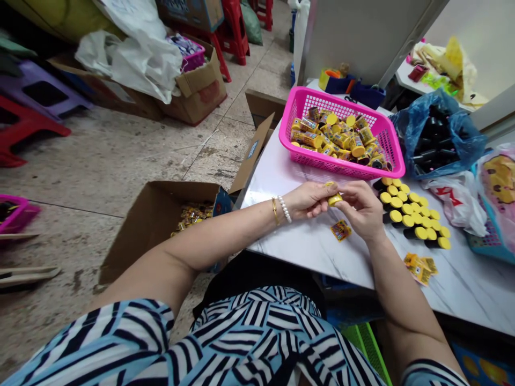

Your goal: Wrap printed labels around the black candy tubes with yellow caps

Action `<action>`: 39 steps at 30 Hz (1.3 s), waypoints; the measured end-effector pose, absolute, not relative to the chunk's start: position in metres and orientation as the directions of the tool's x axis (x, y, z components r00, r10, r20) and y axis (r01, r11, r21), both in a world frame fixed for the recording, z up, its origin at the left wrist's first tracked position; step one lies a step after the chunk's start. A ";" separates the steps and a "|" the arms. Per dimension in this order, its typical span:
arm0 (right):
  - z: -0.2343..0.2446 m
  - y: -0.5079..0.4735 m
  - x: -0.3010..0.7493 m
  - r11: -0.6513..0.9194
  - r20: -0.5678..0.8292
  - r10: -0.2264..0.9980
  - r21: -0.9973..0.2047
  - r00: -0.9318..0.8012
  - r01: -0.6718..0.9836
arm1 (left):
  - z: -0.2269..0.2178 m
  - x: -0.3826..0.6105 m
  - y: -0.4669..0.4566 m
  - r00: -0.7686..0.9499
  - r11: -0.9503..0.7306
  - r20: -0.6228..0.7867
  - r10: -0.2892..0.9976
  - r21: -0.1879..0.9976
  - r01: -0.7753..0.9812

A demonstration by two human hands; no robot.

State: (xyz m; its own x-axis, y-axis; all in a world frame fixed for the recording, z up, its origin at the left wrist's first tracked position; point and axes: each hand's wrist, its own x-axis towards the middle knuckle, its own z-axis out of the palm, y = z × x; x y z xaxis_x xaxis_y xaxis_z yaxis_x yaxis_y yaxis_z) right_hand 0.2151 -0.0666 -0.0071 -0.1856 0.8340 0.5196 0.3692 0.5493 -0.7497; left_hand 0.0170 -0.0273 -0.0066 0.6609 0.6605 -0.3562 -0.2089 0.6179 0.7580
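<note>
My left hand (308, 201), with a pearl bracelet and a gold bangle at its wrist, is closed around a small yellow-capped container (334, 200). From the other side the fingers of my right hand (362, 208) pinch the same container, and they partly cover it. Just below the hands a printed yellow label sleeve (341, 230) lies flat on the white marbled table (306, 241). Black containers with yellow caps (407, 220) stand in rows right of my right hand. More label sleeves (420, 268) lie in a small pile by my right forearm.
Behind my hands, a pink basket (341, 167) holds many labelled containers. A blue plastic bag (462, 145) of black containers stands to its right, beside a white bag (456, 201). Left of the table, an open cardboard box (137, 230) on the floor contains more yellow-labelled pieces.
</note>
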 end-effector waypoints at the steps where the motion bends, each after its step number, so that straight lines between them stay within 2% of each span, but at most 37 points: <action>1: -0.006 -0.067 0.215 0.576 0.553 0.813 -0.713 -0.184 0.400 | -0.008 0.017 -0.028 0.672 0.628 -0.356 0.650 0.750 -0.210; 3: -0.005 -0.068 0.214 0.618 0.622 0.767 -0.652 -0.157 0.440 | -0.009 0.018 -0.028 0.703 0.655 -0.344 0.623 0.720 -0.229; 5: -0.005 -0.068 0.214 0.625 0.647 0.752 -0.640 -0.125 0.446 | -0.011 0.019 -0.027 0.712 0.669 -0.330 0.620 0.697 -0.260; 11: -0.008 -0.070 0.210 0.618 0.614 0.768 -0.637 -0.182 0.461 | -0.013 0.022 -0.028 0.634 0.664 -0.399 0.662 0.705 -0.250; 16: -0.014 -0.073 0.206 0.626 0.636 0.758 -0.645 -0.147 0.439 | -0.007 0.019 -0.026 0.699 0.719 -0.411 0.585 0.662 -0.211; 20: -0.015 -0.068 0.209 0.554 0.560 0.819 -0.716 -0.124 0.425 | -0.001 0.015 -0.023 0.715 0.719 -0.401 0.573 0.664 -0.204; 23: -0.013 -0.065 0.213 0.514 0.492 0.854 -0.743 -0.172 0.429 | 0.001 0.013 -0.023 0.694 0.686 -0.390 0.605 0.699 -0.205; 27: -0.011 -0.068 0.214 0.564 0.540 0.818 -0.687 -0.196 0.458 | 0.000 0.015 -0.031 0.619 0.635 -0.415 0.667 0.752 -0.180; 31: -0.013 -0.072 0.212 0.584 0.606 0.783 -0.636 -0.142 0.505 | 0.000 0.020 -0.033 0.637 0.686 -0.433 0.638 0.696 -0.214; 34: -0.014 -0.070 0.210 0.551 0.576 0.807 -0.660 -0.126 0.511 | -0.001 0.021 -0.029 0.652 0.699 -0.420 0.631 0.672 -0.243; 37: -0.010 -0.067 0.214 0.531 0.524 0.835 -0.691 -0.166 0.490 | -0.006 0.020 -0.028 0.659 0.648 -0.401 0.636 0.741 -0.174; 39: -0.002 -0.066 0.222 0.512 0.486 0.850 -0.671 -0.203 0.536 | -0.006 0.017 -0.030 0.639 0.519 -0.332 0.694 0.845 -0.125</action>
State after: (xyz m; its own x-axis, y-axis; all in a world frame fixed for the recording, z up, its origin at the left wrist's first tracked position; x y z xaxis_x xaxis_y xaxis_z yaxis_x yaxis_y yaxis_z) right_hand 0.2220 -0.0655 -0.0025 -0.2033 0.8503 0.4855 0.5360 0.5116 -0.6715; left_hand 0.0167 -0.0296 -0.0061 0.6392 0.6938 -0.3318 -0.1250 0.5195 0.8453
